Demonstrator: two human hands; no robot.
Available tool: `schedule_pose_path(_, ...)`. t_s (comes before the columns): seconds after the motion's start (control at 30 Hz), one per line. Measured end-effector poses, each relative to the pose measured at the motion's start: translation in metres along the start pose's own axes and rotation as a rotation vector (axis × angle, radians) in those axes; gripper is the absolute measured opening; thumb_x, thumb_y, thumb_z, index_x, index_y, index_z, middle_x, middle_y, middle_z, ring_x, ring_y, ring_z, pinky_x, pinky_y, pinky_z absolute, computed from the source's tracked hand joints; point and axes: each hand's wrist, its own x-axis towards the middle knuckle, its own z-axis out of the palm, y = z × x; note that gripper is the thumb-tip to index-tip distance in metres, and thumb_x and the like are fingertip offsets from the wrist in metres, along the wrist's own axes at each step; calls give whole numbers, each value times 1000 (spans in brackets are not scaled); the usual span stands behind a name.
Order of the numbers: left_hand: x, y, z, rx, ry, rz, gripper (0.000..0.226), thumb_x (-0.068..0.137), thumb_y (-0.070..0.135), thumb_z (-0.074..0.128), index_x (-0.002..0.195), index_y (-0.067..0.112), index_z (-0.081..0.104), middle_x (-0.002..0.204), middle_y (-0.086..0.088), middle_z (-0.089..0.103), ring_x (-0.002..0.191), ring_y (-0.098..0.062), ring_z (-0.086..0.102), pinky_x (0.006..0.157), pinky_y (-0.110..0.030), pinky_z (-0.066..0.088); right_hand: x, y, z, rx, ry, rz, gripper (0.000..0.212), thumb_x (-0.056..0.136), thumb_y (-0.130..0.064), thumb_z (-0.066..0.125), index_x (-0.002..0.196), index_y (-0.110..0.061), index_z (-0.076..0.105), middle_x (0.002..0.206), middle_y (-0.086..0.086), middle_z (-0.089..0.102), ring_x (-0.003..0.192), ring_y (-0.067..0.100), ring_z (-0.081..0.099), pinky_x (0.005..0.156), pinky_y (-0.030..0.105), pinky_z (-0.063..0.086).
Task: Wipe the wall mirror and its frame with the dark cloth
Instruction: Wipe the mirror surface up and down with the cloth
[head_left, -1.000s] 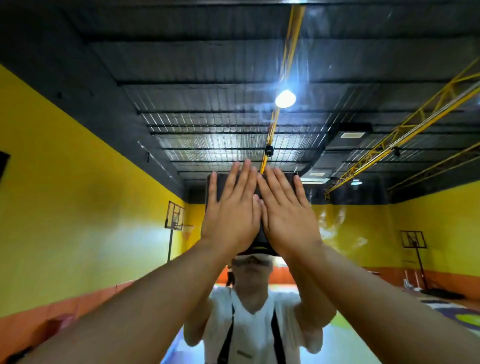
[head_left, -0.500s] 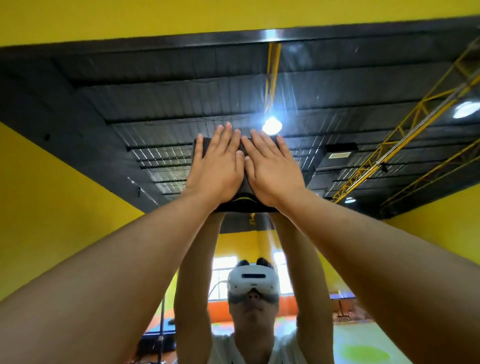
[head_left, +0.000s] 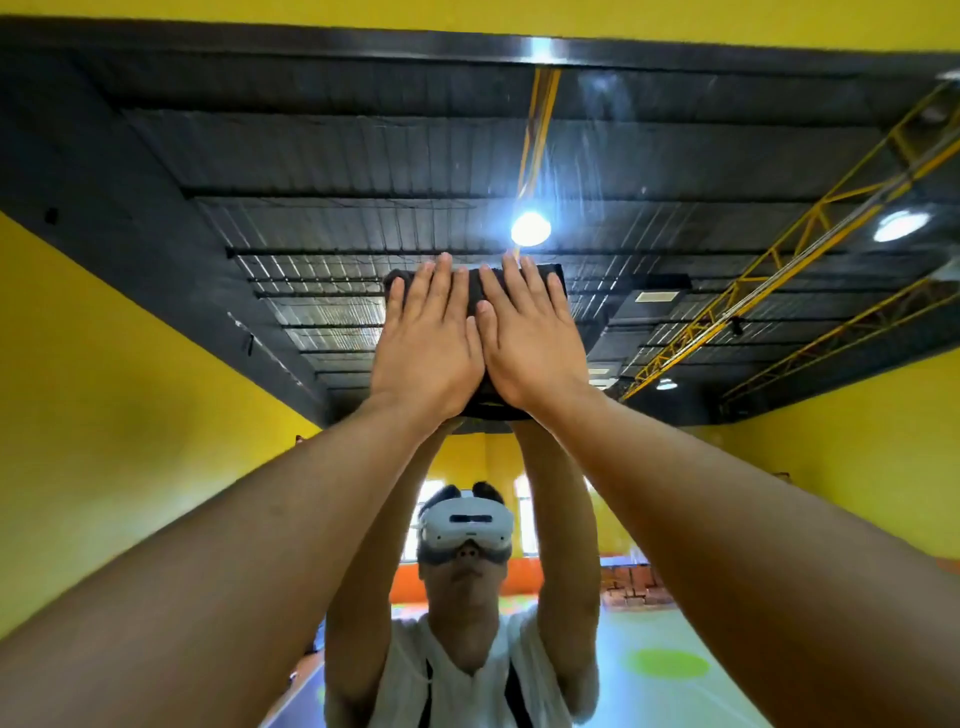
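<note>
Left hand: grip flat, fingers straight and slightly spread, palm pressing the dark cloth onto the glass of the wall mirror, high up but well below the dark top frame. Right hand touches it along the thumb side: grip also flat, fingers straight on the cloth, whose upper right corner shows past the fingertips. A reflected ceiling lamp sits just above the right fingertips; below the hands the glass shows raised arms and a white headset.
</note>
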Motion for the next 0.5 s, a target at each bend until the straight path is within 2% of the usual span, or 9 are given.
schedule_pose_path(0.2,0,23,13,25,46,-77,61,109,36,15,165,14,6,174,-3,-3,159,-17,-9,128,-44,-10,3,24,0,-3,11,-69,53,113,-36,20,163,-22,24,172,2,14,160,17,3,129,36,-4)
schedule_pose_path(0.37,3,73,19,1,25,-66,62,109,35,14,165,13,2,174,-4,-6,159,-18,-11,128,-45,-12,-6,74,-14,-26,-7,-91,60,107,-41,12,163,-24,25,172,-1,16,159,14,6,129,36,0)
schedule_pose_path(0.5,5,117,27,-31,30,-70,61,110,36,14,165,13,3,174,-2,-4,159,-16,-10,128,-44,-11,-19,120,-27,-47,-20,-111,56,110,-39,16,163,-24,24,172,-1,16,159,14,6,129,34,-2)
